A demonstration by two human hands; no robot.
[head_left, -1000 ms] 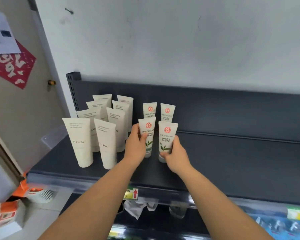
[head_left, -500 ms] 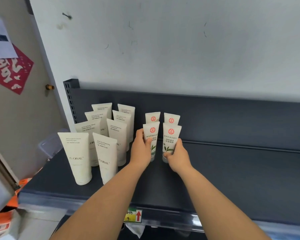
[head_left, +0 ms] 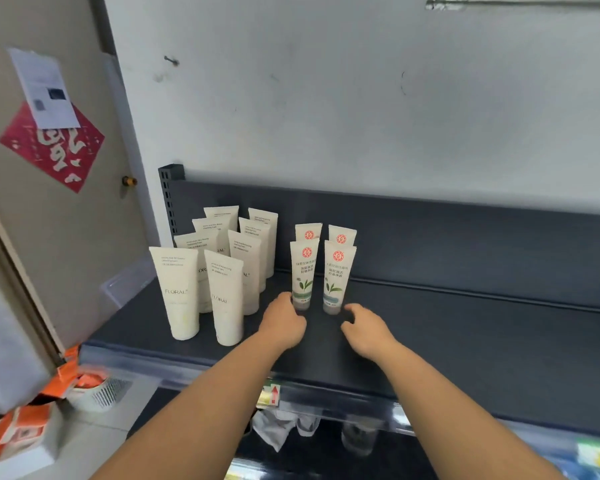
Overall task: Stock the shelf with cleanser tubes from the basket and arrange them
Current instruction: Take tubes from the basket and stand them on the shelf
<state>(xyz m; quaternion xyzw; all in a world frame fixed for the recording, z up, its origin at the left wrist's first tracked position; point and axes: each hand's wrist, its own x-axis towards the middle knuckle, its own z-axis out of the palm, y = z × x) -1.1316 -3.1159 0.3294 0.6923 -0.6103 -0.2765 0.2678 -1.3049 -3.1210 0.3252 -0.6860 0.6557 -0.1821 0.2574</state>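
left forearm: bare, enters from the lower edge and extends forward and up toward the right. right forearm: bare, enters from the lower right and extends forward and up toward the left. left hand: back of hand up, wrist straight, fingers loosely curled downward, nothing gripped. right hand: back of hand up, fingers loosely curled with tips pointing left, nothing gripped. both hands are level, near each other but not touching.

The dark shelf carries cream FLORAL tubes at left and four green-leaf tubes beside them.
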